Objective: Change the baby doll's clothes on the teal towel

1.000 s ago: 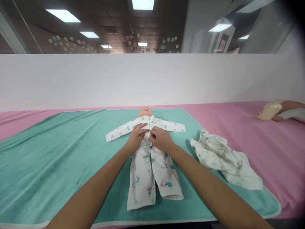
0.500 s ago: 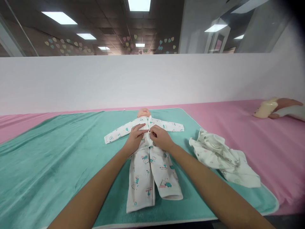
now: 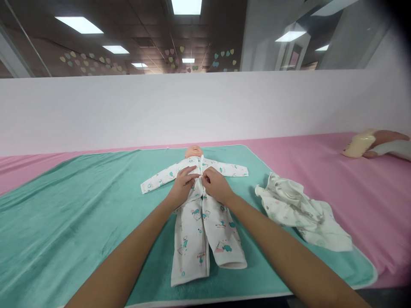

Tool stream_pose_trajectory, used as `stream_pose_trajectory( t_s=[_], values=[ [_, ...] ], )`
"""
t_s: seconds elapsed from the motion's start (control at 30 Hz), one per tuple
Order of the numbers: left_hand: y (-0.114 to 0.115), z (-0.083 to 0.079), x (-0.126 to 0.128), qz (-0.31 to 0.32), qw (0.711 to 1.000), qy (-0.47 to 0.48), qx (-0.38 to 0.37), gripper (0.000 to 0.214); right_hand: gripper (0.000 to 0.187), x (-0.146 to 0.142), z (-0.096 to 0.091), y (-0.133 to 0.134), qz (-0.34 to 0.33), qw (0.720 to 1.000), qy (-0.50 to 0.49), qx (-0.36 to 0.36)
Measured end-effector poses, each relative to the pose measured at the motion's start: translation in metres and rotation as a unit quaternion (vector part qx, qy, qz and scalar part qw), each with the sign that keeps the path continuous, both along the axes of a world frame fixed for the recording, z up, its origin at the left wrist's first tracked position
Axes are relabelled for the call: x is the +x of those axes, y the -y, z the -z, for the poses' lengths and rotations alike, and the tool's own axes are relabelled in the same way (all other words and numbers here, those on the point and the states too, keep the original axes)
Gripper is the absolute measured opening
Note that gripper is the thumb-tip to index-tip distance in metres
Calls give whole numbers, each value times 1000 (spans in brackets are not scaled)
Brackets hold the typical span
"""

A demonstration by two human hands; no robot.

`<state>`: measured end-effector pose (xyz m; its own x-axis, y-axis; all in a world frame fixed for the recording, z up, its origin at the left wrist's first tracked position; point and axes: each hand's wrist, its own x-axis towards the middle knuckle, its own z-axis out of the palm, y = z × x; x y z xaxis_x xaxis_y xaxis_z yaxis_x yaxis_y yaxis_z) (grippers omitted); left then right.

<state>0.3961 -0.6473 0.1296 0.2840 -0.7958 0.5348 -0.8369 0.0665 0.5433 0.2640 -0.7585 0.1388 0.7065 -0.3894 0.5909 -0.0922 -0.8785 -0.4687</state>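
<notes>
A baby doll (image 3: 194, 151) lies on its back on a teal towel (image 3: 80, 205), dressed in a white printed romper (image 3: 201, 229) with sleeves spread out. Both my hands meet at the romper's chest. My left hand (image 3: 183, 186) pinches the left edge of the front opening. My right hand (image 3: 215, 185) pinches the right edge, fingers curled on the fabric.
A crumpled white garment (image 3: 302, 214) lies on the towel's right part. The towel covers a pink sheet (image 3: 337, 179). At far right a second doll's limbs and a cream bottle-like thing (image 3: 358, 146) lie on the sheet. A white wall runs behind.
My hands stay pinched on the romper's front, shifted only slightly. The view has tilted a little.
</notes>
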Motion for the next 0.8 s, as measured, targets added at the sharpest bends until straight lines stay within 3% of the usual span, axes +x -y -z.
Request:
stream_pose_trajectory(
  t_s=[0.33, 0.57, 0.8],
  values=[
    [0, 0, 1, 8, 1000, 29, 6, 35, 15, 1, 1, 0, 10, 1000, 5, 8],
    [1, 3, -1, -3, 1000, 17, -19, 30, 11, 2, 6, -1, 18, 998, 22, 59],
    [-1, 3, -2, -11, 1000, 11, -24, 25, 9, -1, 6, -9, 31, 997, 55, 42]
  ],
)
